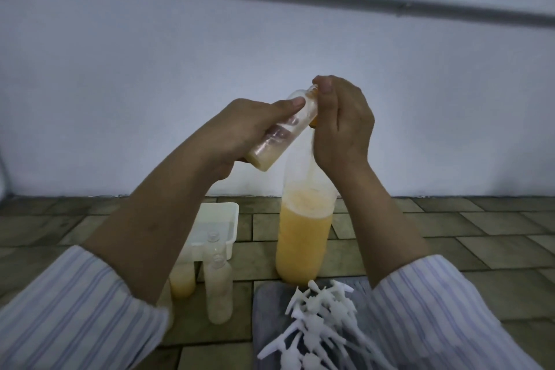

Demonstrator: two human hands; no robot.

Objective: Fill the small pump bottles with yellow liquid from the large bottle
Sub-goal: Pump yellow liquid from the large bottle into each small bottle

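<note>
The tall clear plastic bottle half full of yellow liquid [303, 237] stands upright on the brown tiled floor [450, 228] and serves as the landmark here. Above its shoulder and a little to its left, the left hand [240, 132] grips a small clear plastic bottle [282, 132], fingers and thumb curled round its body, the bottle tilted with its base low and to the left and its neck raised toward the right; a little yellow liquid sits at its base. Directly above the large bottle, the right hand [342, 129] meets the small bottle's neck, its fingers [326, 85] pinched at the mouth; what they hold there is too hidden to tell. Left of the large bottle sits a white plastic tub [231, 213] with a clear bottle lying inside. In front of the tub, nearer the person, stand a small cloudy bottle [219, 291] and a small bottle of yellow liquid [182, 284]. Just in front of the large bottle, a heap of white plastic pump heads [318, 324] lies on a grey cloth [270, 297]. Striped sleeves [75, 309] cover both forearms.
</note>
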